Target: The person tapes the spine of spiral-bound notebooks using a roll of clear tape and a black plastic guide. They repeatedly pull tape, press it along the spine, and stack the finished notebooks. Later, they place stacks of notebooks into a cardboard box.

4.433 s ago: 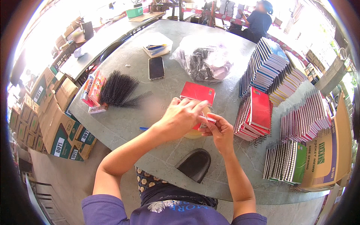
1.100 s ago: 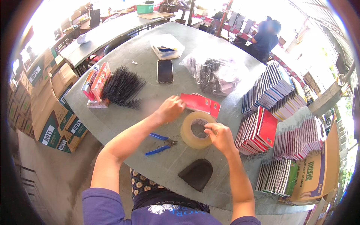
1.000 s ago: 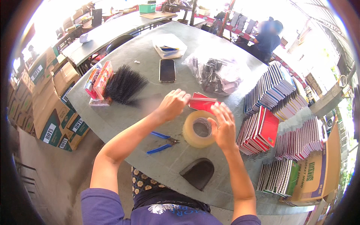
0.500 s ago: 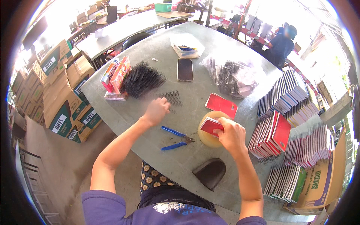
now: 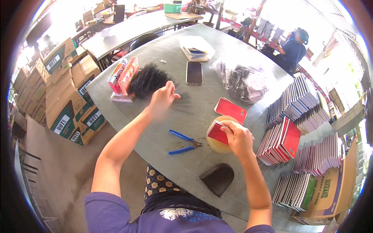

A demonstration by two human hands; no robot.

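My right hand (image 5: pixel 239 138) grips a small red notebook (image 5: pixel 218 133) over a wide roll of tape (image 5: pixel 216 146) lying flat. My left hand (image 5: pixel 163 97) hovers beside a few loose black binding coils (image 5: pixel 183 104), its thumb and fingers apart and nothing visible between them. Just beyond it is a heap of black binding coils (image 5: pixel 147 80). Another red notebook or its cover (image 5: pixel 230 110) lies behind the tape roll. Blue-handled cutting pliers (image 5: pixel 183 142) rest with handles spread between my forearms.
Spiral notebook stacks (image 5: pixel 279 141) and an open carton (image 5: pixel 330 194) line the right side. Farther back are a phone (image 5: pixel 194 73), a plastic tub (image 5: pixel 197 49) and a plastic bag (image 5: pixel 243 81). A dark curved piece (image 5: pixel 217 179) lies near the edge. Someone (image 5: pixel 291 50) sits beyond.
My left hand has moved away from me toward the coil heap, its thumb and fingers parting. My right hand has tilted the red notebook slightly, still over the tape roll.
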